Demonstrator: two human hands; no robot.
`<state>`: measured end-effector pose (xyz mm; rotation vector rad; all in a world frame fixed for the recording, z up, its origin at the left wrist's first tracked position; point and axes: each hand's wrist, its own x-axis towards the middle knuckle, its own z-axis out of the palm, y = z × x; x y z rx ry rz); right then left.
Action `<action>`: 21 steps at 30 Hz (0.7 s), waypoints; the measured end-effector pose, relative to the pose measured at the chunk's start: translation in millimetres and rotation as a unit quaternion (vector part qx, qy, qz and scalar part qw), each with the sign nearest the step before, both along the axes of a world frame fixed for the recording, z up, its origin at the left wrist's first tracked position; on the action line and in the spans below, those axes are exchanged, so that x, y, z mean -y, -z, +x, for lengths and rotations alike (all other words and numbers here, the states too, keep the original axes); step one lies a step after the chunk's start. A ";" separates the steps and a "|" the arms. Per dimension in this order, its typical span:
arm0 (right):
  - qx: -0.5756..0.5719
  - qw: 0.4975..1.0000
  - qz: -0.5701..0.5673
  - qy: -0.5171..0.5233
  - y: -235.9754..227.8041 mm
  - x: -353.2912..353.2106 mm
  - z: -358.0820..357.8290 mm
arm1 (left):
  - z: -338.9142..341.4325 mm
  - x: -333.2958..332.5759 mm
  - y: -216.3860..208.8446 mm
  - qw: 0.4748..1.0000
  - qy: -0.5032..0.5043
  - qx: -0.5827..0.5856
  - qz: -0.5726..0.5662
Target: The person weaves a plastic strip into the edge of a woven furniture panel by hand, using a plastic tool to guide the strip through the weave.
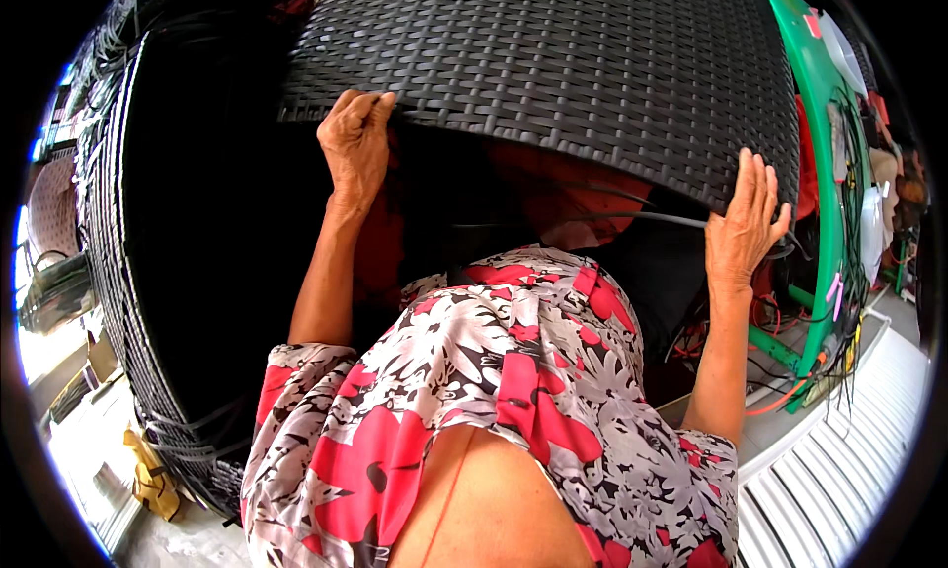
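A dark woven wicker panel [553, 59] spans the top of the view, its near edge running between my hands. My left hand [355, 138] is closed with its fingers pinched at the panel's near left edge. At the near right corner, my right hand [743, 227] grips the edge, its fingers laid up along the weave. A loose dark strand [632, 215] runs beneath the panel toward my right wrist. Below the edge, in shadow, lies a red surface [583, 188]; what is under the panel is mostly hidden.
A tall dark woven piece [118, 242] stands close on my left. To the right is a green frame [820, 153] with cords [849, 202] hanging on it. White corrugated sheeting [839, 489] lies at lower right. A yellow bag [153, 474] rests on the floor at lower left.
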<state>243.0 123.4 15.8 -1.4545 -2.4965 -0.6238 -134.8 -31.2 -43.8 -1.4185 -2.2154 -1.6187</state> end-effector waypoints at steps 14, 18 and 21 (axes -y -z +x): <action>-0.018 0.994 0.011 0.107 45.4 -56.6 78.2 | -92.2 61.9 -104.5 0.857 -0.341 -0.383 0.039; -0.032 0.995 0.008 0.092 47.5 -57.2 70.4 | -186.1 133.8 -168.3 0.777 -0.511 -0.367 -0.030; 0.000 0.994 0.018 0.108 51.1 -60.8 74.2 | -267.6 200.5 -211.7 0.562 -0.594 -0.506 -0.273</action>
